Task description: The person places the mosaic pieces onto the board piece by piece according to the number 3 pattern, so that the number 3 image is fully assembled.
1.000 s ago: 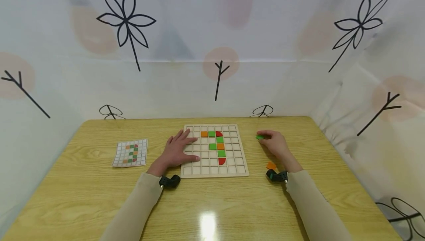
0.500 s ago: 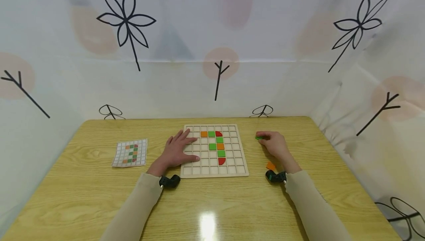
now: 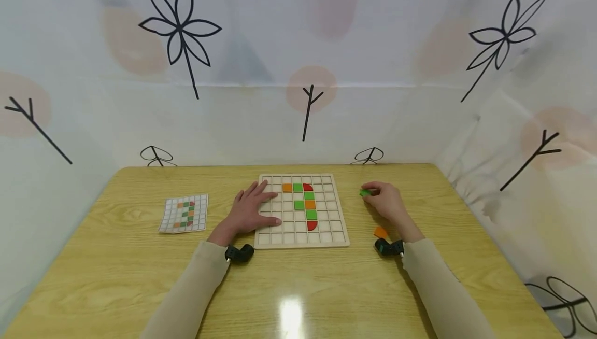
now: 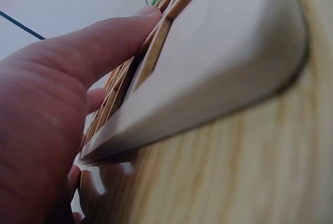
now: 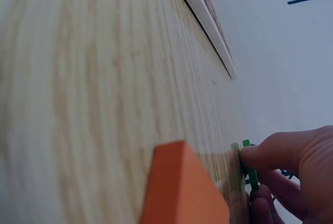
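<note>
My left hand (image 3: 249,209) rests with spread, straight fingers on the left side of a pale wooden grid board (image 3: 340,225). In the left wrist view the thumb (image 4: 114,42) lies over the board's raised rim (image 4: 208,94). Right of the board, my right hand (image 3: 386,203) pinches a small green tile (image 3: 364,193) between thumb and fingers, just over the table. The right wrist view shows this green tile (image 5: 252,172) on edge in the grip. Nearer my right wrist lies an orange piece (image 3: 380,232).
Several green, orange and red pieces sit in the board's cells, among them a red rounded piece (image 3: 312,225) and an orange square (image 3: 287,187). A printed grid card (image 3: 200,221) with a coloured pattern lies left of the board. A patterned cloth (image 3: 261,121) encloses the table (image 3: 112,256).
</note>
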{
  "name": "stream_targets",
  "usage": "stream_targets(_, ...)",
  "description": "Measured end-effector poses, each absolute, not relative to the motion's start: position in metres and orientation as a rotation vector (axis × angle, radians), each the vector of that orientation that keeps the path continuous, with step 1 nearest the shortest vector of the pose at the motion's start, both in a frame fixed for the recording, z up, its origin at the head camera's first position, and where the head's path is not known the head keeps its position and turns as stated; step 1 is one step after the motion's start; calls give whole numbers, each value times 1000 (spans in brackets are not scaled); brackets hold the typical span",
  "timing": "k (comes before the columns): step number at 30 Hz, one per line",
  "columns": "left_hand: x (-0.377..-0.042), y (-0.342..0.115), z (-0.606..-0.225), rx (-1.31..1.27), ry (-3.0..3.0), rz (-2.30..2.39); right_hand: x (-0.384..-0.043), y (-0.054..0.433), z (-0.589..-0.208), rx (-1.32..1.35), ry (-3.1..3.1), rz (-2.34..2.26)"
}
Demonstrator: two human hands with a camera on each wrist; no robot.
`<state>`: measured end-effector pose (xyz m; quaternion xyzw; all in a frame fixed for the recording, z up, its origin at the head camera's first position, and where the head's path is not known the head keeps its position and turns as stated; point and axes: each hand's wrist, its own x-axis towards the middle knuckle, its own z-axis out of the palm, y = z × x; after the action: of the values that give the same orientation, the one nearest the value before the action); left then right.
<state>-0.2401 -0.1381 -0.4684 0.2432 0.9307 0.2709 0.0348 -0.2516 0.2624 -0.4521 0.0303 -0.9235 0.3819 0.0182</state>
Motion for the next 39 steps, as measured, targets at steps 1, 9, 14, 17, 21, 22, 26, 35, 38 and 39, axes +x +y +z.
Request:
stream_targets(1, -240, -138, -468, 750, 2859, 841, -251, 263, -452, 92, -2870, 1183)
stream_targets(9, -237, -137, -464, 759, 2851, 858, -250, 263, -451, 70, -2856, 1205)
stream_targets(14, -238, -136, -463, 765, 2851, 859, -247, 260, -449, 80, -2855, 1191)
stream_targets(17, -238, -136, -464, 764, 2852, 861, -246, 257, -449, 99, -2853, 1185)
stream_targets(21, -238, -136, -465, 769, 2864, 855, -243, 253, -448, 137, -2834, 1192)
stream_targets(22, -238, -136, -465, 769, 2865, 856, -242, 252, -447, 147, -2831, 1193)
stream_targets(26, -238, -136, -466, 759, 2869, 844, -238, 246, -442, 204, -2816, 1225)
stream_targets(35, -239, -137, -466, 741, 2870, 812, -233, 227, -436, 384, -2769, 1214)
stream_targets(38, -239, -138, -466, 739, 2870, 814, -232, 220, -435, 442, -2753, 1190)
stream_targets(39, -239, -138, -466, 739, 2870, 818, -231, 218, -434, 461, -2749, 1188)
